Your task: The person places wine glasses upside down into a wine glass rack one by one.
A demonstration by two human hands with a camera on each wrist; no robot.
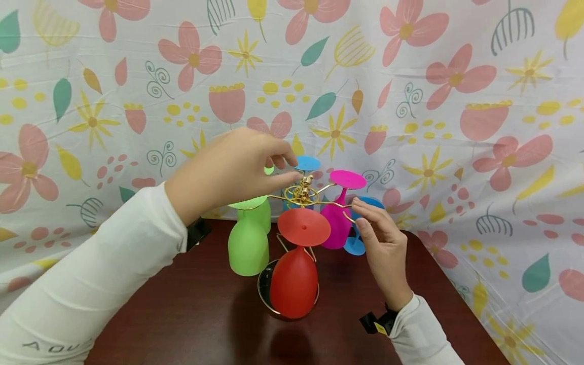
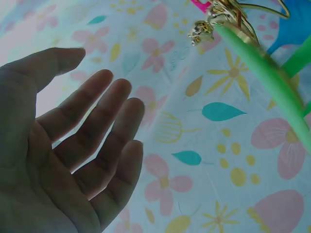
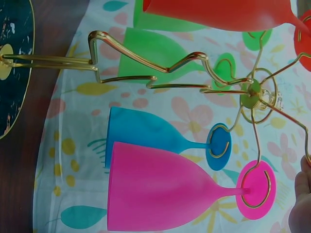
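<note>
A gold metal wine glass rack (image 1: 302,195) stands mid-table, with plastic wine glasses hanging upside down by their feet. The red wine glass (image 1: 294,284) hangs nearest me, a green wine glass (image 1: 248,248) on the left, a magenta wine glass (image 3: 160,187) on the right and a blue wine glass (image 3: 141,133) at the back. My left hand (image 1: 237,165) hovers beside the rack's top knob, fingers loosely bent around nothing. With thumb and fingertips, my right hand (image 1: 383,243) pinches a bare hook arm on the right. Behind that hand, another blue wine glass (image 1: 355,246) stands upright, partly hidden.
The rack rises from a round dark base (image 1: 264,289) with a gold rim on the dark brown table (image 1: 182,304). A second green glass (image 1: 262,215) hangs behind the first. A flower-patterned cloth (image 1: 410,76) hangs behind and beside the table.
</note>
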